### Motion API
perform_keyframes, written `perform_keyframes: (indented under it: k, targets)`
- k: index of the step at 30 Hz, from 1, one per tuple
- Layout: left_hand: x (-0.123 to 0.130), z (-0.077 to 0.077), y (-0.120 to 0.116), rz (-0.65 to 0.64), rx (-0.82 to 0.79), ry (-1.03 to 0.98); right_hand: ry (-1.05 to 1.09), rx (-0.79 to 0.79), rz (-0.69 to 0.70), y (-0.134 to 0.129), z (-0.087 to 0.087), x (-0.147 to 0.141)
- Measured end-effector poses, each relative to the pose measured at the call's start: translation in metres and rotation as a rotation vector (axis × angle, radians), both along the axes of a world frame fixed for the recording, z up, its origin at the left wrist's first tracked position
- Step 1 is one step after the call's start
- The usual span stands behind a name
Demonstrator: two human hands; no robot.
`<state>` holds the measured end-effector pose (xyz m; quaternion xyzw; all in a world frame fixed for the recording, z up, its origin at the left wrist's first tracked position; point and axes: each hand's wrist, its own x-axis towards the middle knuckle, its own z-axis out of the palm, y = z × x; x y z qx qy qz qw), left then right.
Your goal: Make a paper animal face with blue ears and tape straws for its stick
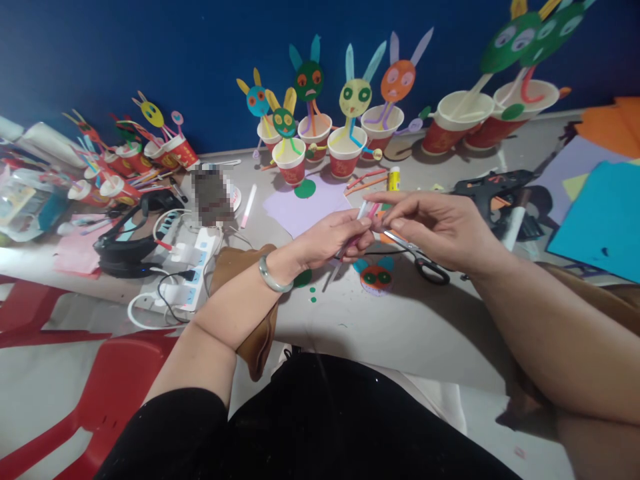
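Note:
My left hand (345, 237), with a pale bangle on the wrist, is closed around slim pink and white sticks (373, 211). A thin grey end (331, 275) sticks out below its fingers. My right hand (440, 227) meets it at the upper ends of the sticks, fingers bent and drawn together; what they pinch is hidden. Just under the right hand lie open scissors (417, 257) with black handles. Below both hands an orange paper face (376, 279) with green eyes and blue ears rests on the table.
Paper cups (345, 157) holding rabbit-faced figures line the back wall. A lilac sheet (285, 210), a white marker (249, 205) and a glue stick (395, 179) lie behind my hands. A power strip (200, 270) is left; a black glue gun (493, 183) and blue paper (600, 220) are right.

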<state>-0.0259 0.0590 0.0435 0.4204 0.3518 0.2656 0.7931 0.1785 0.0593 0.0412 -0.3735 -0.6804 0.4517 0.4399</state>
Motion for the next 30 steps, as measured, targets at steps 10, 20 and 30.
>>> perform_keyframes:
  k: [10,20,30]
  targets:
    - [0.003,-0.002,-0.003,0.044,0.006,-0.007,-0.056,0.033,0.017,0.0,-0.004,0.002]
    - [0.005,-0.004,-0.006,0.073,0.034,0.027,-0.058,0.011,0.031,0.003,-0.004,0.004]
    - [0.005,-0.001,-0.003,0.093,0.071,0.084,-0.136,-0.038,-0.124,0.01,0.004,0.006]
